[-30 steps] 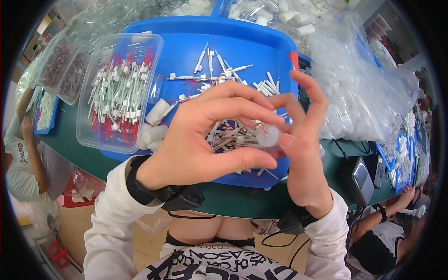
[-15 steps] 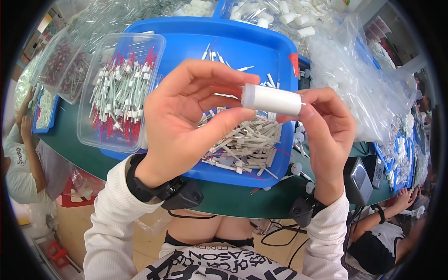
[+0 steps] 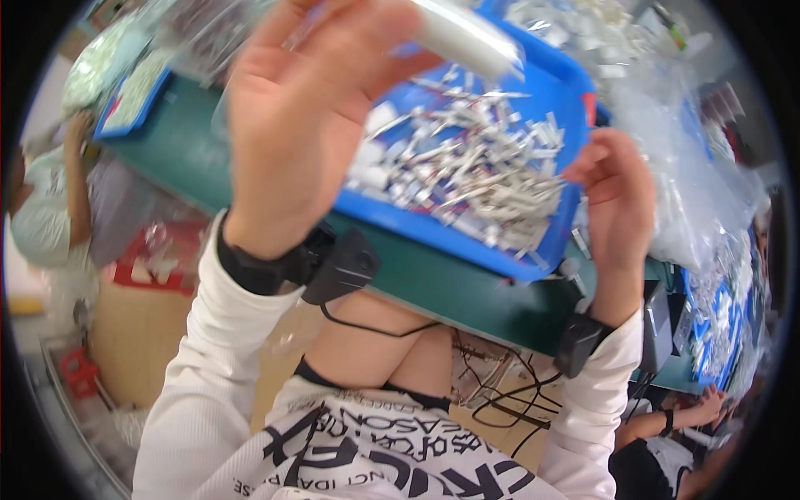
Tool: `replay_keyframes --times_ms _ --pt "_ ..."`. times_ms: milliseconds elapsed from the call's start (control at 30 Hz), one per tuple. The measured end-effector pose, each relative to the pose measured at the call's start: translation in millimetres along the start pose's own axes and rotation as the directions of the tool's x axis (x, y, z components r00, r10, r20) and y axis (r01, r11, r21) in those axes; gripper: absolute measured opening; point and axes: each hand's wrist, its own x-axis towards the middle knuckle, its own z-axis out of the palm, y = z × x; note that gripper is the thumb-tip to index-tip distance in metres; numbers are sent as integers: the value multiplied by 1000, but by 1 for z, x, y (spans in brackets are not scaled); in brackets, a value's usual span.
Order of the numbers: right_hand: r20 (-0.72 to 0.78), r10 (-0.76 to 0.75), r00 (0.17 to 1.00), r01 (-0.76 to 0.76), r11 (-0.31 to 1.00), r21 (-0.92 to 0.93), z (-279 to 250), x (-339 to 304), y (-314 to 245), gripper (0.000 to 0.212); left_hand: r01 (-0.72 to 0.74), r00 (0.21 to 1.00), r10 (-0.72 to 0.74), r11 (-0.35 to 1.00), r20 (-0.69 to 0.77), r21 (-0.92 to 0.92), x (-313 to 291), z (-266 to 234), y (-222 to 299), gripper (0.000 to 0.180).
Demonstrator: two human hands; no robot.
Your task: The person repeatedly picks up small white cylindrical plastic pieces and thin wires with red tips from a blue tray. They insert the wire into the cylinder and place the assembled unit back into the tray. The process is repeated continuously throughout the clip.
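Left grip (image 3: 304,108) is holding a white cylinder (image 3: 475,43) by one end, apparently keeping its length free, over the far edge of the blue tray (image 3: 454,240); right grip (image 3: 618,187) is hovering, contents unclear, by its right edge; tray walls are containing slender parts (image 3: 492,171).

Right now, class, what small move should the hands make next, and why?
Probably bring the right hand to the free end of the white cylinder to steady it: only the left hand grips it, its other end juts out unsupported, and the right hand is apart from it, by the blue tray's right edge.
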Motion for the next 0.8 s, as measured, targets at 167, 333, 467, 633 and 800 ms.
replay_keyframes --times_ms 167,333,467,633,800 --pt "-25 47 999 -49 994 -98 -7 0 5 29 54 977 -112 954 -182 -295 -66 -8 74 44" --pt "3 23 1000 -22 995 -97 3 -2 7 30 358 881 -357 932 -310 -55 -140 -7 86 55" --pt "43 21 999 -16 993 -117 -2 0 6 32 473 852 -522 723 52 -504 -166 -11 88 55" --pt "48 37 998 -30 991 -133 -3 -1 6 32 485 791 -590 444 162 -753 -171 -4 84 50" --pt "69 21 997 -10 988 -151 -1 -1 5 33 467 801 -591 512 99 -721 -171 -4 78 49"
